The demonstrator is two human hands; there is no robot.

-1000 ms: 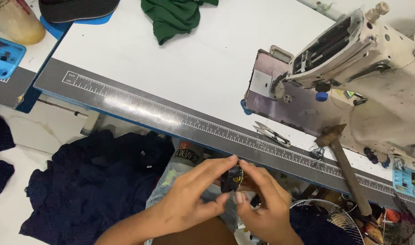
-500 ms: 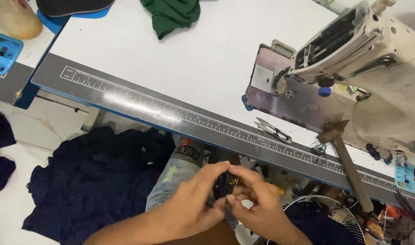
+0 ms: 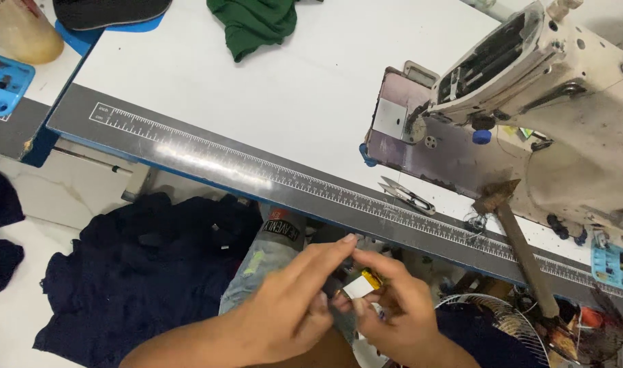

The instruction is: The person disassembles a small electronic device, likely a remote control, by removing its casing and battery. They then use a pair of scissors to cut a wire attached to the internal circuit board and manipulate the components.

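Below the ruler-edged table (image 3: 209,88), the left hand (image 3: 291,307) and right hand (image 3: 396,313) together pinch a small white-and-yellow tag (image 3: 361,284) over dark fabric (image 3: 141,272).

My sewing table (image 3: 277,102) has a white top, and along its near edge runs a grey strip printed with a ruler scale (image 3: 257,174), edged in blue below. Toward the right end stands my cream sewing machine (image 3: 550,102), its metal bed plate near the middle of the table. Just in front of the machine, close to the near edge, lie small thread snips (image 3: 408,195). A hammer (image 3: 516,238) rests with its head on the table by the machine and its wooden handle slanting out over the near edge. At the far edge lies a crumpled green cloth (image 3: 253,24).
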